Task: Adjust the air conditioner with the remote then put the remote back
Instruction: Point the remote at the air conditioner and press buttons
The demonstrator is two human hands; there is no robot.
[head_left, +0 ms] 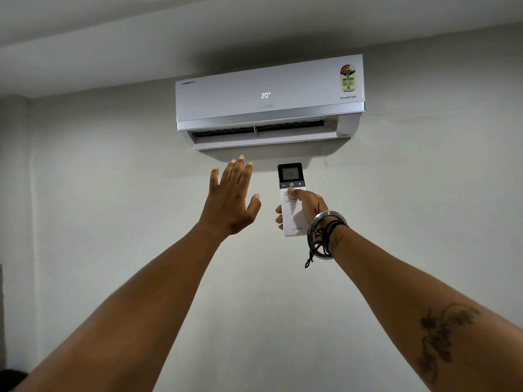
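Observation:
A white wall-mounted air conditioner (268, 94) hangs high on the wall, its front display reading 20 and its bottom louver swung open. My right hand (307, 206) holds a white remote (293, 219) upright just below the unit, with the thumb resting near the power button. The remote's small dark screen also shows 20. My left hand (230, 199) is raised beside it, palm toward the wall, fingers spread, under the left half of the louver and holding nothing.
The plain pale wall (113, 222) fills the view behind both arms. A metal bangle and black threads (325, 230) circle my right wrist. The ceiling (169, 29) sits close above the unit.

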